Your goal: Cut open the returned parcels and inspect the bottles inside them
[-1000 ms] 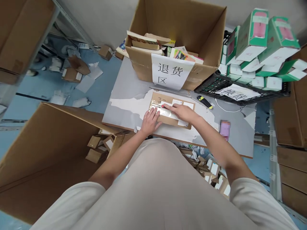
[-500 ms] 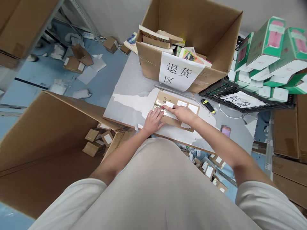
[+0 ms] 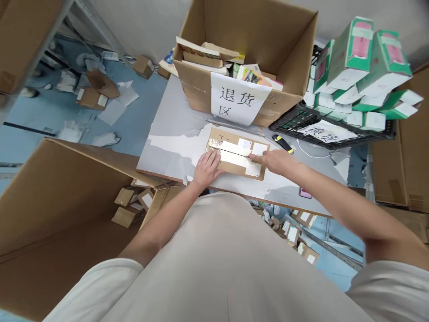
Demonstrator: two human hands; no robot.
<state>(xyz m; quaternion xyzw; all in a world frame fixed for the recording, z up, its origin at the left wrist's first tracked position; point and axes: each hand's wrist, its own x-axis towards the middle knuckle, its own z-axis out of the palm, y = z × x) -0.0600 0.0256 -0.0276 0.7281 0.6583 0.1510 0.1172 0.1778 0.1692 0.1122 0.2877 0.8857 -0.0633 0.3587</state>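
A flat cardboard box [image 3: 234,169] with white labels and clear tape lies on the table. My left hand [image 3: 206,170] rests flat on its left end, fingers stretched out. Over the right part of the box, my right hand [image 3: 276,161] has its index finger pointing left and the other fingers curled. A small red spot shows at that fingertip; whatever is pinched there is too small to make out. From near my left fingers to the right fingertip runs a dark slit along the middle of the box top. A black and yellow utility knife [image 3: 283,144] lies behind my right hand.
A large carton [image 3: 197,89] holding books stands at the table's back. Right of it is a black crate [image 3: 284,123] with green and white boxes. A phone [image 3: 304,192] lies near the front edge. At left, a big open carton [image 3: 67,188] contains small parcels.
My right hand has slid rightward along the box, and a dark slit now shows behind its fingertip. My left hand stays on the box's left end. The view has shifted slightly.
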